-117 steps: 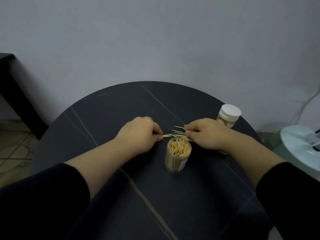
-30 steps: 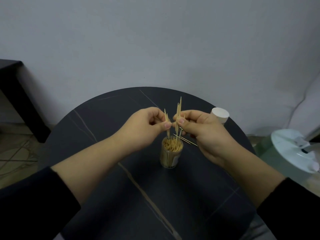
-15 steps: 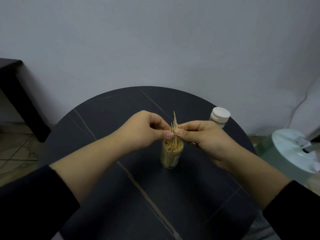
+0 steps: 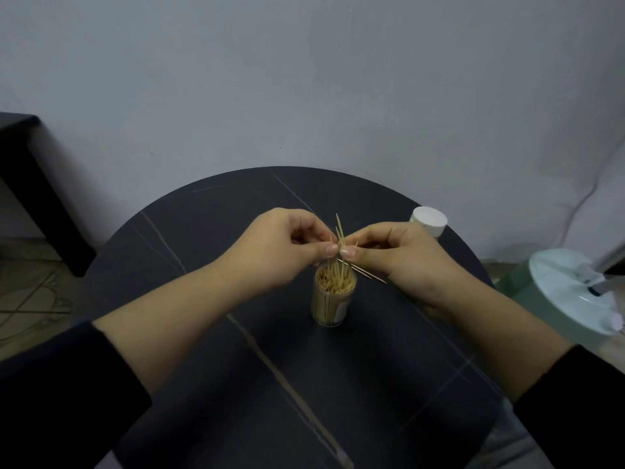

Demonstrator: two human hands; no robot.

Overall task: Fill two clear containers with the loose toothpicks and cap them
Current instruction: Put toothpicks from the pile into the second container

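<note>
Toothpicks (image 4: 339, 228) have sunk into the container (image 4: 333, 306), left hand (image 4: 280, 245) and right hand (image 4: 399, 255) pinching.

Open clear container (image 4: 333, 301) upright, full of toothpicks (image 4: 336, 283); capped container (image 4: 428, 221) (white lid) behind.

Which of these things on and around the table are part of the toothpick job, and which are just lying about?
Part of the job: left hand and right hand, pinching a bunch of toothpicks; open container beneath them; white-capped container; loose toothpicks on the table.

Just lying about: pale round appliance on the right; dark furniture on the left.
</note>
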